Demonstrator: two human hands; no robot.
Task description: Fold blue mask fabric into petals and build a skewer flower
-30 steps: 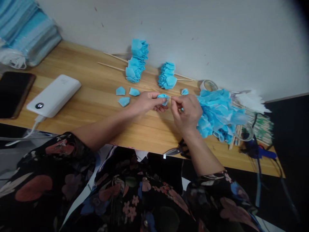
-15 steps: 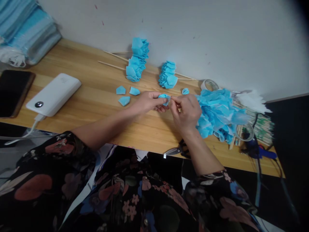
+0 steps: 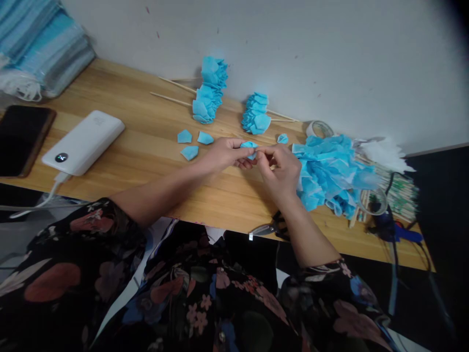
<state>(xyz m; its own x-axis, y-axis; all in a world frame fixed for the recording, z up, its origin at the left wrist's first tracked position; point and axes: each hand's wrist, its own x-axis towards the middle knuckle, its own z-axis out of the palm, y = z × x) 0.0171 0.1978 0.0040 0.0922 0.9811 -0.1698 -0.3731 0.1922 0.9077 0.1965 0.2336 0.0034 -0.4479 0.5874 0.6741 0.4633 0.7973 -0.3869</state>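
Note:
Between my hands is a small blue petal piece (image 3: 248,145), partly covered by fingers. My left hand (image 3: 230,152) pinches it from the left, thumb on top. My right hand (image 3: 281,168) is closed at the piece's right edge, fingertips pressed together; whether they grip the piece itself or something thin is too small to tell. Several loose blue petals (image 3: 189,152) lie left of my left hand. Beyond my hands rest blue flowers on sticks, one cluster (image 3: 207,103) to the left and another (image 3: 256,117) nearer the middle. A small curled blue petal (image 3: 282,139) lies behind my right hand.
A heap of blue sheets (image 3: 326,168) lies right of my right hand, with tape rolls (image 3: 381,203), sticks and a blue-handled tool (image 3: 408,234) beside it. Scissors (image 3: 264,230) sit at the front edge. A white power bank (image 3: 86,142) and phone (image 3: 25,139) are left.
My right hand has shifted slightly left, its fingers closer to the petal piece. My left hand keeps its hold.

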